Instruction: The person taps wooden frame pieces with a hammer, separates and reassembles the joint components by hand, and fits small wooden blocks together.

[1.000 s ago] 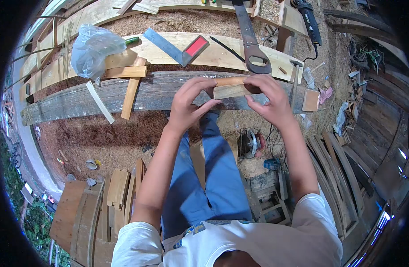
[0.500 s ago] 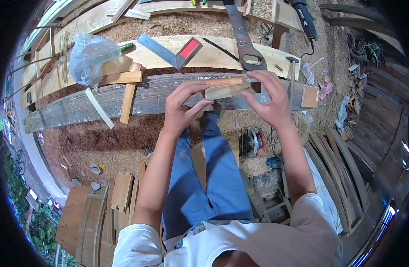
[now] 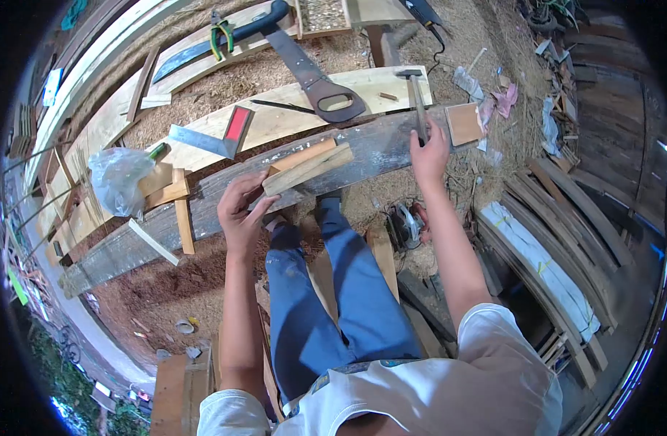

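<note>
My left hand [image 3: 245, 204] grips the left end of a short wooden block [image 3: 308, 169], which is held over the weathered grey plank [image 3: 221, 196]. An orange-brown wood piece [image 3: 302, 155] lies along the block's far side. My right hand [image 3: 430, 154] is closed round the handle of a hammer [image 3: 418, 99], whose head rests over the right end of the pale board [image 3: 282, 109]. A square brown wood piece [image 3: 464, 124] is just right of the hammer. On the pale board are a try square [image 3: 217, 143] with a red inset, a dark pencil-like stick [image 3: 282, 106] and a handsaw [image 3: 326, 89].
Pliers [image 3: 221, 36] lie at the top. A plastic bag [image 3: 120, 180] and crossed wood strips [image 3: 181, 211] are at the left. A circular saw [image 3: 408, 223] sits on the ground near my legs. Curved boards [image 3: 566, 240] are stacked at the right.
My right hand has let go of the wooden block and taken hold of the hammer handle. The block has moved left and tilted, still in my left hand. The view has turned to the right.
</note>
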### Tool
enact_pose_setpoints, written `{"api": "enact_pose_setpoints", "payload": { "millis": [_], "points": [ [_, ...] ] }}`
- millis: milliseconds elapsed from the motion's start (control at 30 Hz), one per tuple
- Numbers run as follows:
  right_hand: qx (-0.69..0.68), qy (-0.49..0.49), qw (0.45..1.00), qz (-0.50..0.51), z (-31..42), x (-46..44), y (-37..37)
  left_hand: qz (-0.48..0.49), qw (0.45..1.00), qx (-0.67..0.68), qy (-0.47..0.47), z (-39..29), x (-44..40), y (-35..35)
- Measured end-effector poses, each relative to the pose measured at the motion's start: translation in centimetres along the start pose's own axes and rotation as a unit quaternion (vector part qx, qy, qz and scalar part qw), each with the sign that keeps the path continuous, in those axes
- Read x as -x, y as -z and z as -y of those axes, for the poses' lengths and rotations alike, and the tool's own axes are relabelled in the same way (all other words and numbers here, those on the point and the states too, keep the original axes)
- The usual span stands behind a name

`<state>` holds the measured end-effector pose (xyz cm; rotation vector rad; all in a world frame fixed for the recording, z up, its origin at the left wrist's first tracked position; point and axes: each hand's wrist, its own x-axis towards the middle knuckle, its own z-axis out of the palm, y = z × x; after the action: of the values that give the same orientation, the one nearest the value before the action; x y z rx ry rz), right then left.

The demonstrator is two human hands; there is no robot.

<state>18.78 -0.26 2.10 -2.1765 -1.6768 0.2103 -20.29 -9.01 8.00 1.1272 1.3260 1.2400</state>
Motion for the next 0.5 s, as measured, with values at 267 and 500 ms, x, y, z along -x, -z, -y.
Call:
{"api": "enact_pose_setpoints", "payload": {
  "millis": [267, 500],
  "points": [
    [-0.016, -0.022, 1.000, 0.004, -4.0, 0.9, 0.0, 0.025, 0.999, -0.018, -0.010, 0.0, -1.5, -4.1],
    [-0.083, -0.062, 0.994, 0.021, -4.3, 0.3, 0.1, 0.024, 0.999, 0.012, -0.030, 0.3, -2.4, -6.4]
  ]
}}
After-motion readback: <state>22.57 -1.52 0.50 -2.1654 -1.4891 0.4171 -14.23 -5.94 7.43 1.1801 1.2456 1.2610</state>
